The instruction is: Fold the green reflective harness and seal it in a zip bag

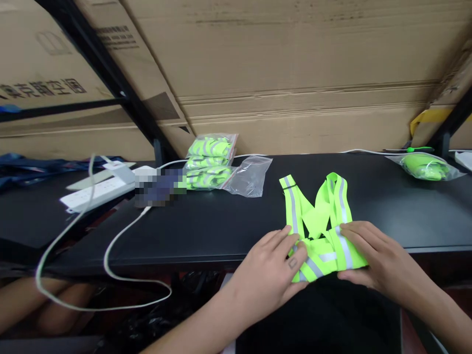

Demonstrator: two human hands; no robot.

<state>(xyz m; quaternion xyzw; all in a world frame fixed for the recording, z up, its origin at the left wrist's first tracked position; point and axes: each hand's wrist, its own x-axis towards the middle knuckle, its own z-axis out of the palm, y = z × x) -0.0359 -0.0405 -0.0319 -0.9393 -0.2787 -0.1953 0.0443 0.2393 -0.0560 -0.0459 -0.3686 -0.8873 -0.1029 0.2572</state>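
A neon-yellow reflective vest (pixel 320 216) with grey stripes lies on the near edge of the black table (pixel 206 221). My left hand (pixel 271 270) presses its lower left part, fingers on the fabric. My right hand (pixel 372 258) grips the lower right band, thumb underneath and fingers on top. The shoulder straps spread away from me on the table.
A stack of bagged vests (pixel 208 162) and an empty clear bag (pixel 249 177) lie at the back centre. Another bagged vest (pixel 424 167) sits far right. A white power strip (pixel 98 189) and cables (pixel 110 255) lie left. Cardboard boxes (pixel 295 73) stand behind.
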